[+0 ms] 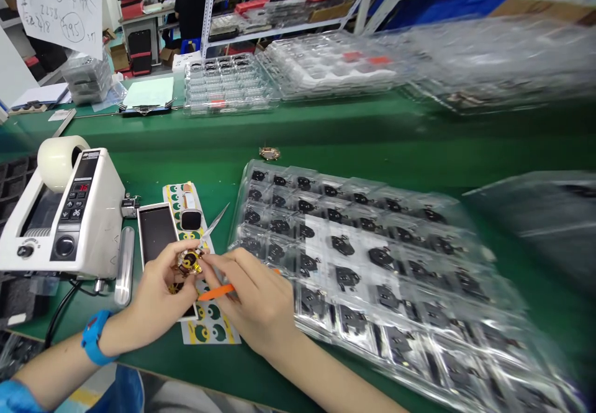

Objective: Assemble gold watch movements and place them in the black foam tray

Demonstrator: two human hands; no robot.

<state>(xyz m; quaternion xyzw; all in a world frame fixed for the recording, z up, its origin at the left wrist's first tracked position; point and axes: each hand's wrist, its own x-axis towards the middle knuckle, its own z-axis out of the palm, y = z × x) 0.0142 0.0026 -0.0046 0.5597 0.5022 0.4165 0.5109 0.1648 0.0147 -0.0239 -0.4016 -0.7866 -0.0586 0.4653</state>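
- The small round part (190, 261), gold with a dark face, was left of centre in the lower half of the frame, raised over the desk (218, 174); it lay directly to the left of the right hand (261, 295), at its fingertips.
- The left hand (161, 292) was the one that bore it, thumb and fingers closed around its edge. Being round, it showed no clear long axis.
- The right hand was closed on an orange stick (216, 292), whose long axis ran from lower left to slightly upper right, its left tip just below the part.
- A pointed silver blade (216, 221) slanted from the fingertips towards the upper right; whether the right hand gripped it could not be told.
- Nothing was seen between the right fingertips and the part, though knuckles hid some of the contact.
- Beneath the hands were a shallow box (158, 230) and a sticker sheet (205, 332), with a square-faced watch (190, 218) on the sheet, just beyond the left fingers.
- A clear tray (241, 205) of black pieces filled the right of the frame, close beside the right hand; a tape dispenser (90, 214) bounded the left.
- A loose gold ring (269, 153) lay above the tray, well apart from both hands.
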